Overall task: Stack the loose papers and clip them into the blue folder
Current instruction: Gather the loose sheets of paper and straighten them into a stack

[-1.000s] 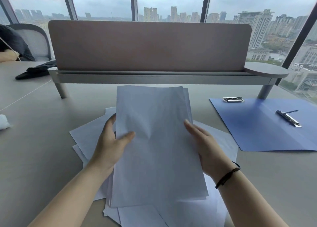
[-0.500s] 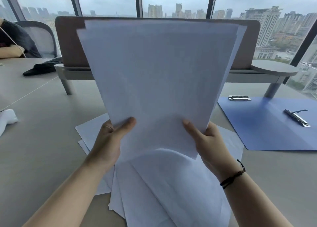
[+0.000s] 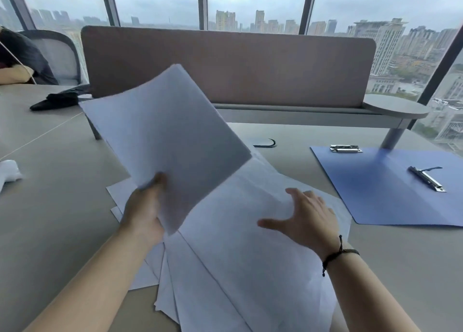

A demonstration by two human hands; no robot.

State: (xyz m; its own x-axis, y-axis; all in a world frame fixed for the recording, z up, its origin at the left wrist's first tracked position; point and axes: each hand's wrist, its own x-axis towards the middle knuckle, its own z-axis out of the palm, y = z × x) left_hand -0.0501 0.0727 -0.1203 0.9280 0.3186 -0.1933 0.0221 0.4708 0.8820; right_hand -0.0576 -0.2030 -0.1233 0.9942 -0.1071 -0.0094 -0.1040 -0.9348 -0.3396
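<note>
Both hands shared the gathered sheets half a second ago; now only the left hand [image 3: 144,211] has them, thumb pinching the lower corner of the lifted sheaf [image 3: 167,141], which has swung from upright in front of the camera to a tilt toward the table's left side, blurred with motion. Freed, the right hand [image 3: 304,219] is spread flat, fingers straight, low over the loose papers [image 3: 245,269] that lie fanned along the near edge of the table [image 3: 50,219]; whether it touches them I cannot tell. That reads as reaching for more sheets, so the stacking looks only partly done. Farther off, toward the right edge, the blue folder [image 3: 375,189] lies open and flat, apart from the papers, its long clip [image 3: 427,179] on the inner face and a second metal clip [image 3: 345,148] at its far corner. Nothing is clipped yet
</note>
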